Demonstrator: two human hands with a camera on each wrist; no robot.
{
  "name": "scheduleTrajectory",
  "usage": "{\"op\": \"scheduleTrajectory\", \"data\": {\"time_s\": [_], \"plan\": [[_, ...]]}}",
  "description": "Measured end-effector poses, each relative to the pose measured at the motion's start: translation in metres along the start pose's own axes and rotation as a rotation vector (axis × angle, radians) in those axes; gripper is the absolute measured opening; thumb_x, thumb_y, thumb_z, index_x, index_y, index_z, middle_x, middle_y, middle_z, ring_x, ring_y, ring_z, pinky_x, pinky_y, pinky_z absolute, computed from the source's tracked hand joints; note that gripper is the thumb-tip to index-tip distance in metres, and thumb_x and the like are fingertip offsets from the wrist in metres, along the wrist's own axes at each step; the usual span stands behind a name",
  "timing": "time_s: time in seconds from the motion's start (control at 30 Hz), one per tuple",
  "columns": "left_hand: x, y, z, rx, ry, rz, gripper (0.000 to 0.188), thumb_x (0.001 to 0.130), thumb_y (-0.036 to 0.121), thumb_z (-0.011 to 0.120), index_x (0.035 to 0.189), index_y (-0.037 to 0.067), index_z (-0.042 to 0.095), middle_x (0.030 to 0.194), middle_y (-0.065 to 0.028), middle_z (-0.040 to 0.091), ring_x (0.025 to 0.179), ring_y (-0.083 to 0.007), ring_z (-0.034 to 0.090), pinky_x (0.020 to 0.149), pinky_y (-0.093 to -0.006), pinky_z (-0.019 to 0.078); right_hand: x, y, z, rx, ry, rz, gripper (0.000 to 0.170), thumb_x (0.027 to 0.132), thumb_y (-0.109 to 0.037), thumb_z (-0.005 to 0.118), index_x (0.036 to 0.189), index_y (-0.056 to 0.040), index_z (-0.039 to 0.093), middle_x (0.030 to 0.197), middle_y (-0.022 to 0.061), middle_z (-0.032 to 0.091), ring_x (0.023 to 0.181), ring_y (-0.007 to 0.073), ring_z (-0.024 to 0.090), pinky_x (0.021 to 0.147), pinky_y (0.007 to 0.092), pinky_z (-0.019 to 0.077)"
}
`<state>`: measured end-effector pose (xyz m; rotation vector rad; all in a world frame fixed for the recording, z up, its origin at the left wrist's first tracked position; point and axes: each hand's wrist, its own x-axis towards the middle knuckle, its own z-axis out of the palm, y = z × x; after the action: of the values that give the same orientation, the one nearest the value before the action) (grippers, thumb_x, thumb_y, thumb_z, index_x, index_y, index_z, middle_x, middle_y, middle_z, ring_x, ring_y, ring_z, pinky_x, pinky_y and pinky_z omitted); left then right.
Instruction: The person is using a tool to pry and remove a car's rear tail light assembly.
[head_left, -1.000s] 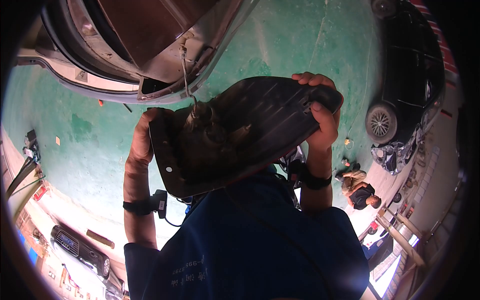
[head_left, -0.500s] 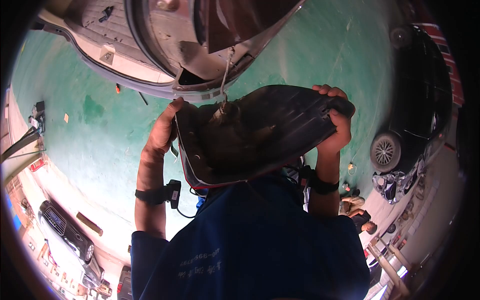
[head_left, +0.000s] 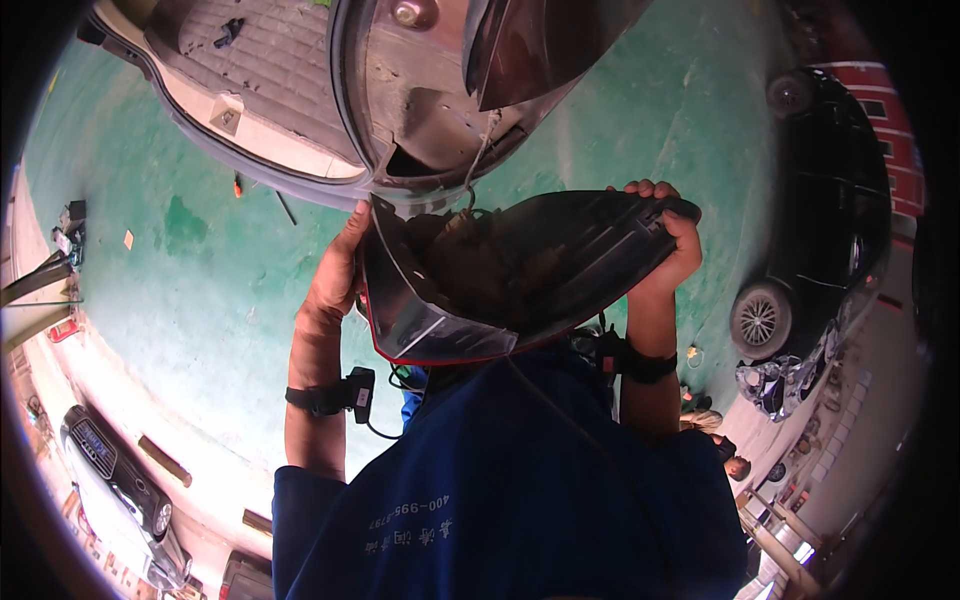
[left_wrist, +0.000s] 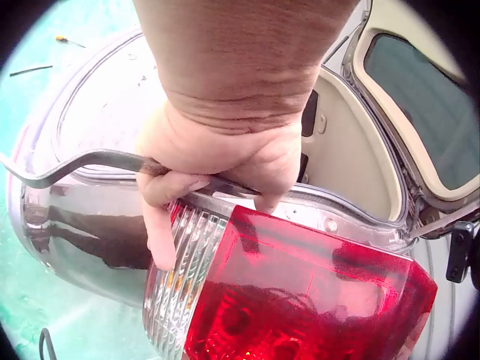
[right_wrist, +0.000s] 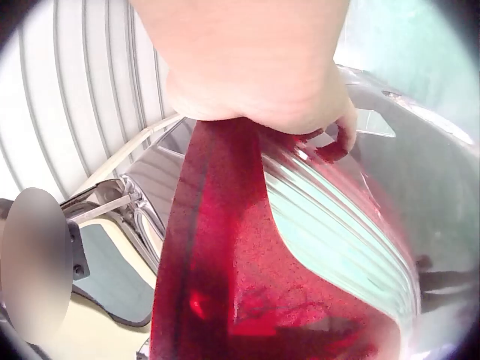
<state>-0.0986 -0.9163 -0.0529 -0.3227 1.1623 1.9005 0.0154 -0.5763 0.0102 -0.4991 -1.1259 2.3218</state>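
Observation:
Both hands hold a car tail light (head_left: 570,250), its dark back facing the head camera. My left hand (head_left: 338,265) grips its wide end, and my right hand (head_left: 675,245) grips its narrow tip. A wire (head_left: 483,160) runs from the back of the light into the car body. In the left wrist view, the red and clear lens (left_wrist: 307,277) lies below my left hand (left_wrist: 225,150), which also has a bent metal bar (left_wrist: 82,159) under its palm. The red lens (right_wrist: 210,240) stretches away from my right hand (right_wrist: 262,90) in the right wrist view.
The car's open trunk (head_left: 265,70) and rear corner (head_left: 430,110) stand just ahead. On the green floor (head_left: 190,270) lie a screwdriver (head_left: 238,186) and a dark rod (head_left: 286,207). A black car (head_left: 830,210) is at right, with a person (head_left: 735,460) near it.
The tail light has tilted, so its wide end now shows more of the side and red edge. It has shifted right in view, and more of the trunk shows. Both hands keep their grip.

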Motion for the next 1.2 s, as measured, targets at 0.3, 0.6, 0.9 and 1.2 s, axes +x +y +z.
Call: {"op": "scheduleTrajectory", "data": {"time_s": [0.3, 0.6, 0.9, 1.2], "plan": [[0.000, 0.000, -0.027, 0.128, -0.037, -0.031, 0.064, 0.095, 0.056, 0.049, 0.126, 0.000, 0.059, 0.098, -0.0039, 0.068, 0.057, -0.0030, 0.052, 0.041, -0.0185, 0.0278, 0.002, 0.001, -0.005, 0.019, 0.052, 0.040, 0.028, 0.076, -0.020, 0.052, 0.098, -0.0028, 0.057, 0.099, 0.0120, 0.056, 0.103, 0.0303, 0.055, 0.098, 0.0544, 0.0453], [-0.004, -0.007, -0.030, -0.195, -0.093, 0.089, 0.059, 0.084, 0.031, 0.060, 0.132, -0.002, 0.055, 0.114, -0.0089, 0.066, 0.082, -0.0165, 0.067, 0.042, -0.0194, 0.0306, 0.046, -0.001, 0.001, -0.024, 0.231, 0.224, 0.021, 0.074, -0.023, 0.055, 0.081, -0.0034, 0.059, 0.082, 0.0142, 0.062, 0.085, 0.0344, 0.059, 0.090, 0.0544, 0.0481], [0.017, -0.011, -0.037, -0.255, -0.162, 0.221, 0.088, 0.080, 0.017, 0.070, 0.148, -0.012, 0.022, 0.112, -0.0216, 0.063, 0.089, -0.0217, 0.070, 0.056, -0.0208, 0.0451, 0.100, 0.007, 0.012, -0.200, 0.362, 0.344, 0.024, 0.076, -0.026, 0.055, 0.082, -0.0025, 0.056, 0.081, 0.0157, 0.062, 0.082, 0.0349, 0.060, 0.087, 0.0462, 0.0480], [0.023, -0.004, -0.033, -0.155, -0.046, 0.221, 0.094, 0.080, 0.016, 0.080, 0.150, -0.010, 0.024, 0.129, -0.0252, 0.055, 0.100, -0.0188, 0.064, 0.099, -0.0314, 0.0445, 0.119, 0.010, 0.049, -0.422, -0.017, 0.198, 0.049, 0.101, -0.042, 0.038, 0.127, -0.0063, 0.058, 0.126, 0.0129, 0.061, 0.115, 0.0308, 0.058, 0.102, 0.0424, 0.0462]]}}
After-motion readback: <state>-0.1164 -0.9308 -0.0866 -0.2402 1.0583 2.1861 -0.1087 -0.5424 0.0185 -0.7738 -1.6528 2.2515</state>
